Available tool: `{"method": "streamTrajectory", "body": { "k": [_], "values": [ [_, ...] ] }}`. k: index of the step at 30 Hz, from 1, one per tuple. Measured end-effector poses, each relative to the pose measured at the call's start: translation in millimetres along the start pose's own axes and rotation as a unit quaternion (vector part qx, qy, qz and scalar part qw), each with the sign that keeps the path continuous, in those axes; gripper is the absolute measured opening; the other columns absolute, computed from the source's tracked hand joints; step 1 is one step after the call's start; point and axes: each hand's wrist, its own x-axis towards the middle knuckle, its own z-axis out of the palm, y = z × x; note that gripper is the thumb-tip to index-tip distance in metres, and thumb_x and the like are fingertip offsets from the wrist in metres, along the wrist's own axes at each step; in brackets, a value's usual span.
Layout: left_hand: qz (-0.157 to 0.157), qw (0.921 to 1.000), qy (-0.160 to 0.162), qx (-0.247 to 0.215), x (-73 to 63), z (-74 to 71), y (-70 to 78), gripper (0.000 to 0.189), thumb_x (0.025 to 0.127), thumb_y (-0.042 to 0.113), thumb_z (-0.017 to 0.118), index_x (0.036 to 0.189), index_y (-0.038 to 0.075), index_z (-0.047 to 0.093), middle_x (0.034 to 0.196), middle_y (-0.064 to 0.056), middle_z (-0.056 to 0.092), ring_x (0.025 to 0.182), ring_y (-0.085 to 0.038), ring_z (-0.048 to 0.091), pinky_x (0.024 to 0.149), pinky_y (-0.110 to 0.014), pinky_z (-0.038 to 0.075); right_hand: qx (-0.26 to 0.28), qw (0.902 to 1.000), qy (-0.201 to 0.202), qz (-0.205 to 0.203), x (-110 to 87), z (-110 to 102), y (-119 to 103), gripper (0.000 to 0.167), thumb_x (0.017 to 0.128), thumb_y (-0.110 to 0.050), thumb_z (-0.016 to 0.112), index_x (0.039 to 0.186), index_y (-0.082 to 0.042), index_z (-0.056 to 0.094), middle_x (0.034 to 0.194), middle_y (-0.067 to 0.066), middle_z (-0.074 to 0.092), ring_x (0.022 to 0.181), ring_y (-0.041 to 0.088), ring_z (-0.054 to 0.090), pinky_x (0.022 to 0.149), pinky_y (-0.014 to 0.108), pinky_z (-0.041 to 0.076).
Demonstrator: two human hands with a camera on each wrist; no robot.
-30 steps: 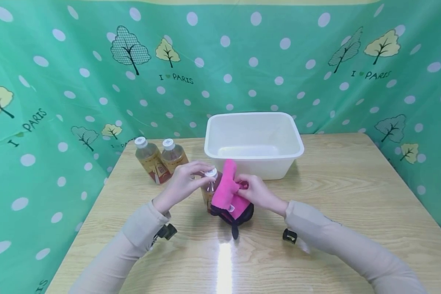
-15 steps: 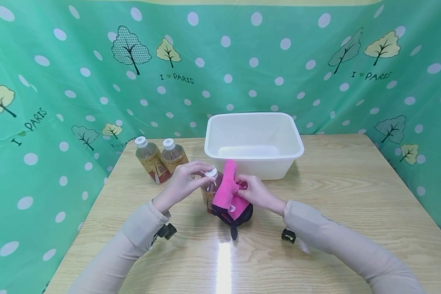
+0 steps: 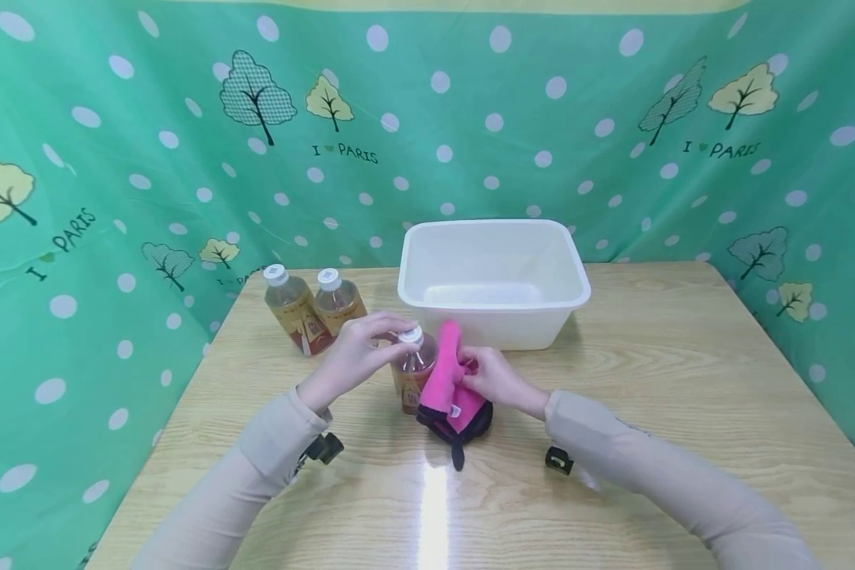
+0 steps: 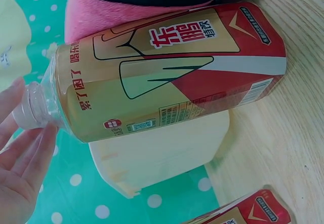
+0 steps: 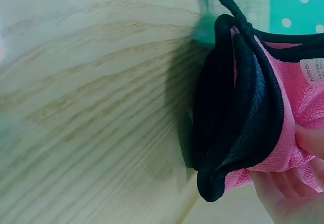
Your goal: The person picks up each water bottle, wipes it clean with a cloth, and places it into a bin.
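Observation:
My left hand [image 3: 356,348] pinches the white-capped top of a plastic drink bottle [image 3: 415,388] that stands upright on the table. In the left wrist view its red and gold label [image 4: 202,46] faces the camera. Just right of the bottle, my right hand [image 3: 497,376] pinches a folded pink cloth [image 3: 442,380] with black edging and a black hanging loop [image 3: 458,454]. The right wrist view shows thumb and fingers gripping the pink fabric [image 5: 309,100], with a small white tag [image 5: 313,71] on it. Part of the bottle's right side is hidden behind the cloth.
Two more bottles, one [image 3: 295,313] leftmost and one [image 3: 338,301] beside it, stand at the back left. A white plastic tub [image 3: 494,304] sits behind the hands. Green patterned curtain [image 3: 427,158] closes off the back and sides of the wooden table [image 3: 648,356].
The pink cloth and my right hand have shifted slightly right and towards me, so more of the bottle shows. My left hand keeps its hold on the bottle top.

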Motion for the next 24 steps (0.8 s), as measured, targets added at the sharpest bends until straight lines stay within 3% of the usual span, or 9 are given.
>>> {"method": "streamTrajectory", "body": {
  "k": [6, 14, 24],
  "values": [
    [0.001, 1.0, 0.0, -0.001, -0.3, 1.2, 0.2, 0.027, 0.073, 0.008, 0.07, 0.098, 0.001, 0.065, 0.098, -0.009, 0.064, 0.081, -0.013, 0.062, 0.071, -0.019, 0.052, -0.009, 0.9999, -0.009, 0.007, 0.2, 4, 7, 0.013, 0.072, 0.008, 0.061, 0.081, 0.0, 0.061, 0.077, 0.009, 0.063, 0.07, 0.017, 0.059, 0.059, 0.018, 0.051],
    [0.013, 0.9999, 0.001, -0.006, 0.0, 1.8, 0.3, 0.027, 0.073, 0.007, 0.07, 0.098, -0.001, 0.065, 0.098, -0.011, 0.064, 0.082, -0.017, 0.062, 0.071, -0.02, 0.052, -0.063, 0.9978, -0.022, 0.001, 1.3, 12, 17, 0.014, 0.069, 0.005, 0.062, 0.075, -0.006, 0.058, 0.065, 0.001, 0.055, 0.057, 0.005, 0.048, 0.049, 0.017, 0.044],
    [0.008, 1.0, 0.002, -0.005, 0.0, 1.5, 0.6, 0.025, 0.074, 0.006, 0.07, 0.098, 0.0, 0.065, 0.098, -0.01, 0.064, 0.083, -0.016, 0.062, 0.072, -0.02, 0.052, -0.066, 0.9974, -0.028, 0.006, 1.0, 11, 17, 0.013, 0.07, 0.006, 0.061, 0.075, -0.006, 0.057, 0.066, 0.002, 0.056, 0.058, 0.007, 0.05, 0.051, 0.017, 0.044]
  ]
}}
